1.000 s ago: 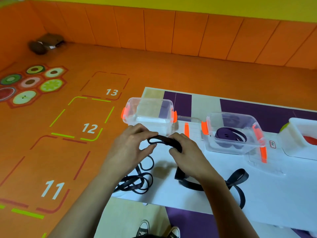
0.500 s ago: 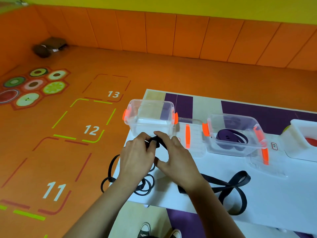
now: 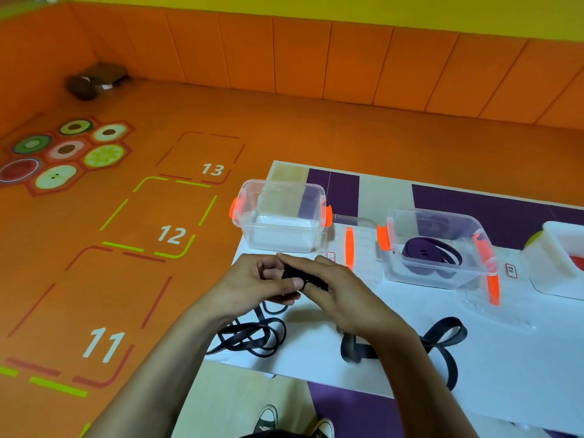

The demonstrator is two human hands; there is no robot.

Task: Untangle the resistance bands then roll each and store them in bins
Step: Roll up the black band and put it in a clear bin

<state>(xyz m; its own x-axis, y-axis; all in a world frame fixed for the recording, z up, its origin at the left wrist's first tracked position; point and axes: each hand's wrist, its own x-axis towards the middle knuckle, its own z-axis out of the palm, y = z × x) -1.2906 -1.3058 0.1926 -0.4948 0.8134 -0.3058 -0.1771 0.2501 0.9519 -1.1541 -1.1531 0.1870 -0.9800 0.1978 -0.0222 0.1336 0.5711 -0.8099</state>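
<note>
One black band (image 3: 304, 277), partly rolled, sits at frame centre, pinched between left hand (image 3: 249, 287) and right hand (image 3: 343, 297); its loose tail (image 3: 427, 343) trails lower right. Just above, nearer the left hand, stands the empty bin (image 3: 281, 237).

Bright even light, soft shadows, wide-angle bowing

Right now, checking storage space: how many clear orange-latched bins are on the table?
2. The empty bin stands at the table's far left corner; the second bin, right of it, holds a purple band. More may lie beyond the right edge.
</note>
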